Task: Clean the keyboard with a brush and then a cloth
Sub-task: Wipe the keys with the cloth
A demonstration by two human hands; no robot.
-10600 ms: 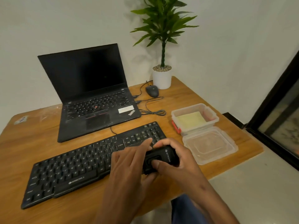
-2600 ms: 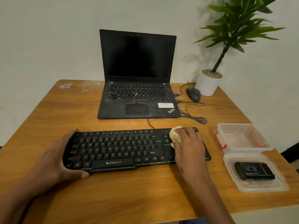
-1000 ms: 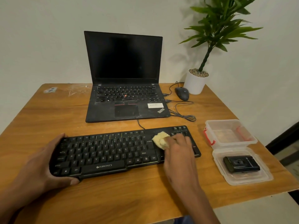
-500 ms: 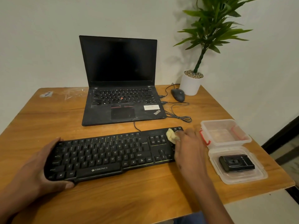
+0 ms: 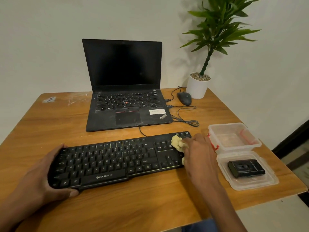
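The hands work well if the left hand (image 5: 40, 174) grips the keyboard (image 5: 113, 161) end firmly, while the right hand (image 5: 199, 151), clutching the cloth (image 5: 178, 143), presses lightly between keys.

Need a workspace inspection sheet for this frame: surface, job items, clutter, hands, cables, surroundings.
Surface: wooden table, scuffed at the far left corner.
Job's things: black keyboard; yellow cloth on its right end; black brush lying on the container lid.
Clutter: open laptop, screen dark; empty plastic container; potted plant.
Hands: left hand grips the keyboard's left end; right hand holds the cloth against the keys.
Cables: mouse cable coiled beside the laptop.
Surroundings: plain wall, dark doorframe at right.
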